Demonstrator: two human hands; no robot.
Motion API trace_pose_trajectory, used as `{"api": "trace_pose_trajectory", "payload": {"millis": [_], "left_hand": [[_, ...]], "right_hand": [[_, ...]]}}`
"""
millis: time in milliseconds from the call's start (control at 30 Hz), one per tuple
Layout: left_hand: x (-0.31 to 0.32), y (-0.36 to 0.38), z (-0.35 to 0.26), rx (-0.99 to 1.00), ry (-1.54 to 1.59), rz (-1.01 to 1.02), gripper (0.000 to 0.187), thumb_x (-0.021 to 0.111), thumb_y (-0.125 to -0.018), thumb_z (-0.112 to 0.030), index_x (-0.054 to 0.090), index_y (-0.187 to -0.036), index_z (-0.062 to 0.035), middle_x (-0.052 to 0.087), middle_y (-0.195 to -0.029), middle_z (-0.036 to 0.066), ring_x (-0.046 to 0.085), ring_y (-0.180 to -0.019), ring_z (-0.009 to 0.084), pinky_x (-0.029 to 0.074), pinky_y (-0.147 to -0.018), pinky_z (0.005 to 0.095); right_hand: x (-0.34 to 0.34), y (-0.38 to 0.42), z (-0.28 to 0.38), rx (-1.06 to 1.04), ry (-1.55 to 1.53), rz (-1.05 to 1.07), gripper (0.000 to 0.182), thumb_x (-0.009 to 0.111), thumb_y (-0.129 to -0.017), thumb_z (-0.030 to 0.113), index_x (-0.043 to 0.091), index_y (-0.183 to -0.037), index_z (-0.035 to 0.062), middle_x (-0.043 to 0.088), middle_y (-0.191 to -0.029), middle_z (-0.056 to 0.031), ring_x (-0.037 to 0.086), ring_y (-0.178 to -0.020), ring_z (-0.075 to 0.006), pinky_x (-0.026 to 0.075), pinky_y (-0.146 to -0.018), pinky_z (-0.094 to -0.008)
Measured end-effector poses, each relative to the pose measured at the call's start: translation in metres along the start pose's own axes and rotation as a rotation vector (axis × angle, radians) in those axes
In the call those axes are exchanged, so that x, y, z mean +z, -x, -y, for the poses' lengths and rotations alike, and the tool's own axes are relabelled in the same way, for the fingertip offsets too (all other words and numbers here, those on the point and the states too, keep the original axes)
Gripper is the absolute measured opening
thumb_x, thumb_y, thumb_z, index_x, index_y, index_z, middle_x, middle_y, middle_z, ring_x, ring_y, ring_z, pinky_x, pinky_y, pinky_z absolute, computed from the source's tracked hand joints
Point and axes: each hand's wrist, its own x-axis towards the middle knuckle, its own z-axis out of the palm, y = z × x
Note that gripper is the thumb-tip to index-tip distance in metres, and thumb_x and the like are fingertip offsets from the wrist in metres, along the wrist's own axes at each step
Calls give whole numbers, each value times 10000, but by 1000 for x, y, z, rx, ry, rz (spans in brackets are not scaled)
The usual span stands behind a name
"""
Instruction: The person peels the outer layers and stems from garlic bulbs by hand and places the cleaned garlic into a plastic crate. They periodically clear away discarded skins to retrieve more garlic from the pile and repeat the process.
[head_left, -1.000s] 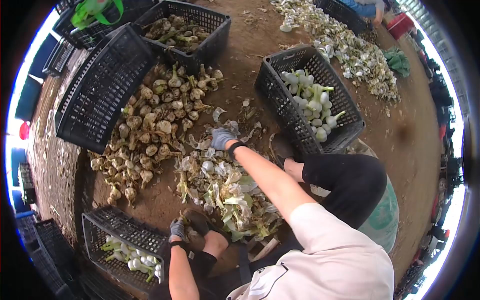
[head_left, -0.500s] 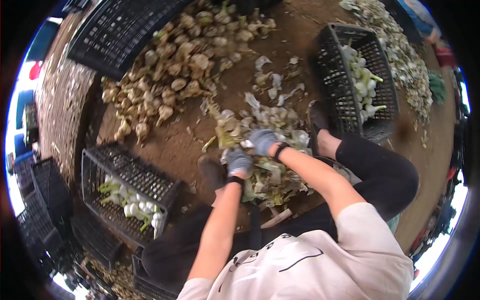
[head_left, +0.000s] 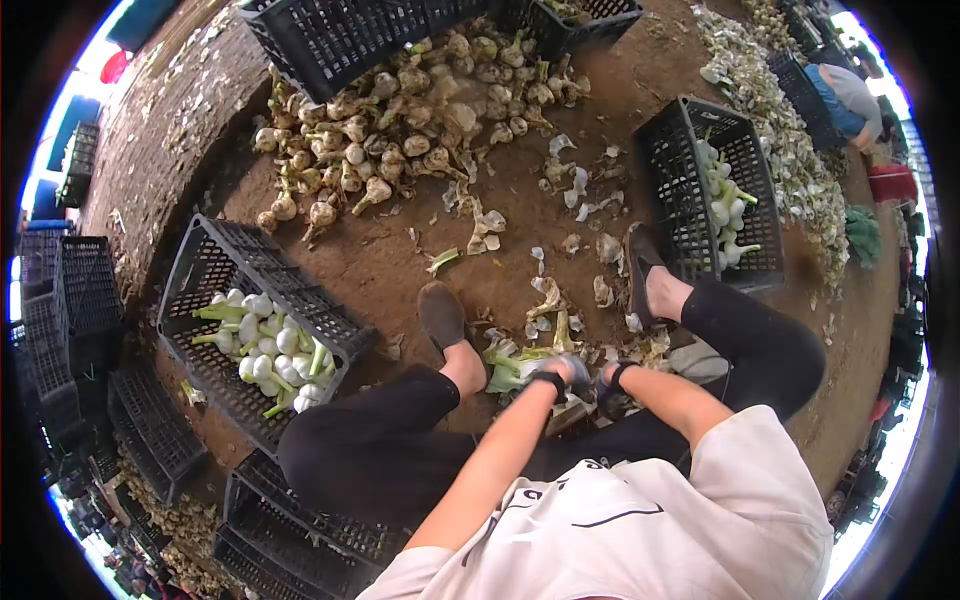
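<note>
My left hand (head_left: 568, 372), in a grey glove, is low between my legs, beside green and pale garlic leaves (head_left: 512, 368). Close to its right, my right hand (head_left: 608, 382), also gloved, is partly hidden by the wrist and strap. The fingers of both hands are blurred or covered, so what they hold cannot be made out. Loose papery skins (head_left: 548, 292) lie on the soil in front of them. Beyond is a heap of untrimmed garlic bulbs (head_left: 415, 146).
A black crate with white garlic (head_left: 262, 352) stands at the left, another crate (head_left: 722, 190) at the right. A large black crate (head_left: 350, 40) stands behind the heap. Stacked crates (head_left: 158, 420) are at the lower left. Another person (head_left: 845, 103) is at the upper right.
Both hands have come back from the pile of leaves and skins towards my body. Most of that pile has gone from between my feet, baring soil. The view has shifted.
</note>
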Motion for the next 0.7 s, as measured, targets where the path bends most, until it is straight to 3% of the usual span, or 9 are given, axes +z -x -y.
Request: {"api": "trace_pose_trajectory", "payload": {"millis": [33, 167, 233, 300, 400, 467, 533, 600, 700], "left_hand": [[-13, -2, 17, 24, -48, -98, 319, 519, -806, -287, 668, -974, -59, 632, -1068, 140, 630, -881, 312, 490, -752, 383], [-97, 39, 53, -307, 162, -576, 332, 522, -774, -293, 675, -914, -33, 617, -1027, 222, 596, -970, 364, 473, -819, 421], [-126, 69, 46, -403, 317, -949, 326, 521, -823, -316, 654, -893, -27, 656, -882, 192, 636, -801, 330, 498, -707, 394], [-134, 52, 87, -214, 729, -1176, 275, 561, -819, -310, 633, -840, -46, 648, -757, 121, 621, -652, 255, 506, -601, 384], [-200, 109, 28, 50, 1618, -1149, 179, 644, -799, -274, 612, -793, -99, 617, -707, 37, 590, -603, 180, 494, -525, 330], [-250, 182, -54, 220, 1580, -1104, 142, 649, -810, -239, 616, -811, -101, 627, -727, 42, 601, -626, 168, 505, -553, 299], [-295, 234, -98, 432, 1484, -1090, 135, 626, -833, -219, 627, -850, -85, 640, -767, 55, 611, -658, 162, 518, -595, 282], [-326, 266, -118, 538, 1366, -1072, 159, 614, -845, -215, 638, -913, -73, 654, -829, 64, 625, -718, 168, 521, -646, 276], [-363, 298, -123, 583, 1233, -1001, 222, 591, -870, -211, 626, -1017, -47, 660, -912, 79, 633, -802, 168, 517, -732, 275]], "right_hand": [[-23, 11, -3, 27, 18, -87, 303, 582, -744, 301, 694, -930, 90, 661, -1007, -118, 640, -908, -251, 499, -761, -385], [-135, 87, -42, 83, -54, -586, 270, 605, -705, 305, 700, -811, 75, 682, -821, -119, 649, -730, -253, 503, -648, -372], [-206, 205, -26, 109, -119, -797, 318, 582, -752, 352, 691, -818, 61, 672, -819, -142, 635, -728, -280, 497, -643, -394], [-227, 321, -18, 46, -308, -1082, 363, 610, -761, 317, 648, -976, 27, 660, -869, -174, 636, -781, -269, 499, -662, -385], [-194, 484, 3, 154, -495, -1345, 609, 698, -681, 127, 486, -1248, 53, 606, -1085, -103, 594, -946, -222, 523, -756, -326], [-144, 581, 8, 164, -233, -1537, 578, 663, -711, 76, 480, -1259, 81, 578, -1143, -55, 601, -905, -199, 546, -680, -274], [-93, 619, -1, 239, -509, -1680, 530, 626, -747, 65, 483, -1257, 86, 577, -1132, -43, 603, -880, -184, 549, -634, -261], [-47, 638, -74, -38, -987, -1421, 505, 612, -754, 58, 503, -1246, 86, 592, -1087, -28, 595, -822, -165, 520, -583, -252], [3, 569, -142, 190, -855, -1392, 434, 599, -794, 153, 538, -1219, 93, 623, -1015, -82, 622, -753, -178, 526, -565, -292]]}}
